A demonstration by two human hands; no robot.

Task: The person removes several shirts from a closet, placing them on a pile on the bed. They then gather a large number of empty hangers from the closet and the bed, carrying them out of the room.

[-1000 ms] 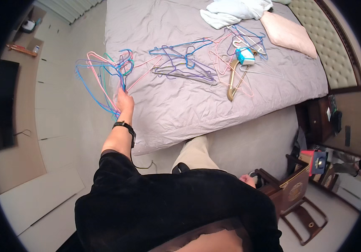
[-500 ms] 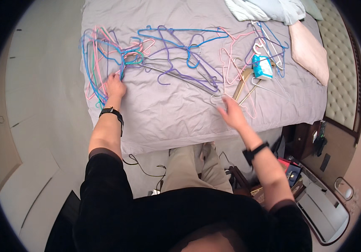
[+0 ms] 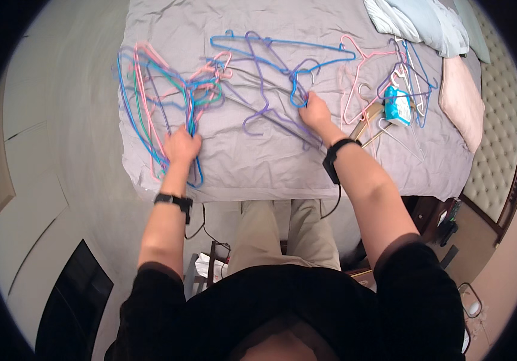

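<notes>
My left hand (image 3: 183, 145) is closed around a bundle of blue, pink and green clothes hangers (image 3: 192, 122), low over the left part of the bed. My right hand (image 3: 316, 112) is closed at the middle of the loose hangers, by the hook of a blue hanger (image 3: 306, 45). Its fingers pinch a hanger; which one is hard to make out among the crossing bars. A purple hanger (image 3: 261, 84) lies between the hands. Farther right are a pink hanger (image 3: 364, 57), a wooden hanger (image 3: 368, 122) and a blue-and-white soft pack (image 3: 397, 106).
The bed (image 3: 228, 171) has a wrinkled grey sheet. A pink pillow (image 3: 460, 99) and pale blue bedding (image 3: 418, 27) lie at its right, before a tufted headboard (image 3: 492, 147). A dark cabinet (image 3: 425, 210) stands beside the bed's near right corner. A black cable (image 3: 338, 201) hangs near my right wrist.
My left hand has pulled the bundle nearer and slightly right. My right hand, earlier loose at the near edge of the hangers, has moved left and farther in and closed on a hanger.
</notes>
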